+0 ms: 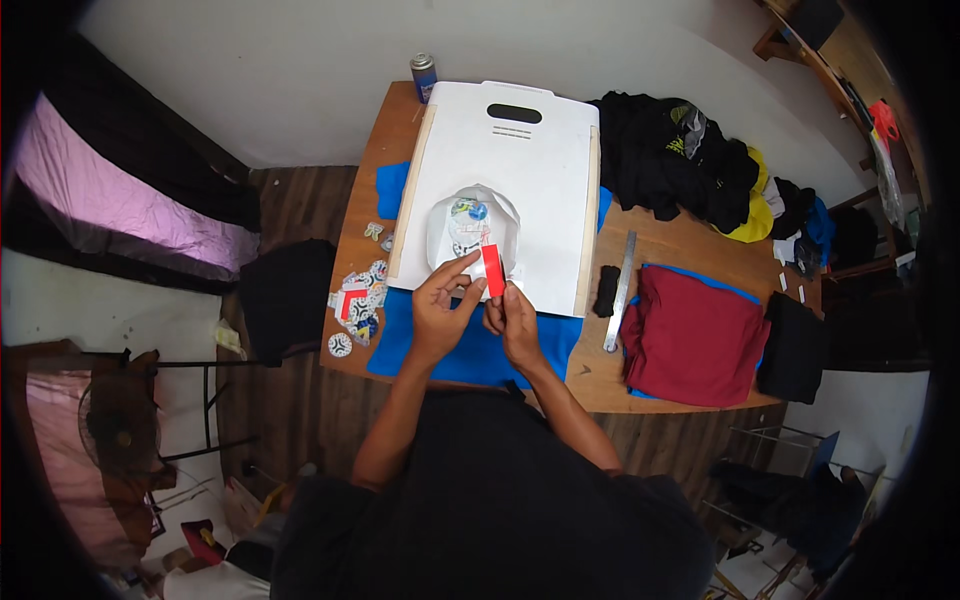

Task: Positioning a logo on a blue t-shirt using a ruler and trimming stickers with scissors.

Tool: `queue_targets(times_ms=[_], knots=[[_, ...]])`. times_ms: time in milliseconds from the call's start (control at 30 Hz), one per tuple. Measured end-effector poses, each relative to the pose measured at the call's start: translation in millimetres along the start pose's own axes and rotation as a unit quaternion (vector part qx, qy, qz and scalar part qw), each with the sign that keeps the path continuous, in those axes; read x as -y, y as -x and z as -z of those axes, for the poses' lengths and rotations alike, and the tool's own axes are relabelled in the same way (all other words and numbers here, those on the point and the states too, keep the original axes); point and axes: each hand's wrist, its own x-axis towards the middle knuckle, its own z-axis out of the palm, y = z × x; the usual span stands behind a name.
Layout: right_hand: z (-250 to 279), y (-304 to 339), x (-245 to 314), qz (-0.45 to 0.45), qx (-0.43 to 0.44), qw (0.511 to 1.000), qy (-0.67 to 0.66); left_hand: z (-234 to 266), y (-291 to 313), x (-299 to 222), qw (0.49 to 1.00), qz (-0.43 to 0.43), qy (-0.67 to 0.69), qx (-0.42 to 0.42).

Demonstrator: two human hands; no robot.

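In front of me both hands pinch a small red rectangular strip [494, 268], which looks like a sticker or tag. My left hand [437, 315] has its fingertips at the strip's left edge. My right hand [515, 325] is closed at its lower right corner, where a thin dark edge shows; I cannot make out what that is. Beneath the strip, a round whitish tray or sheet [440, 225] holds patterned printed pieces [468, 212]. It rests on a large white board [545, 180] with a handle slot, which lies over blue cloth [400, 350].
Printed cut-outs [360, 300] lie at the table's left edge. A spray can [423, 77] stands at the back left. To the right are a metal ruler [620, 290], a black rolled item [606, 291], folded maroon cloth [695, 335] and a heap of black clothes [660, 150].
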Motion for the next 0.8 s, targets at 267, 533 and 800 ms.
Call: queue_targets(times_ms=[267,533,800], knots=[[1.7,-1.5,1.9,0.002,-0.007,1.0,0.001,-0.8,0.8,0.2,1.0,-0.006,-0.006,0.006],[2.7,-2.9,1.5,-0.014,-0.025,1.0,0.001,-2.1,2.2,-1.6,1.0,-0.003,-0.005,0.008],[5.9,-4.5,-1.7,-0.012,-0.025,0.999,0.019,-1.3,4.5,1.9,1.0,-0.013,-0.013,0.018]])
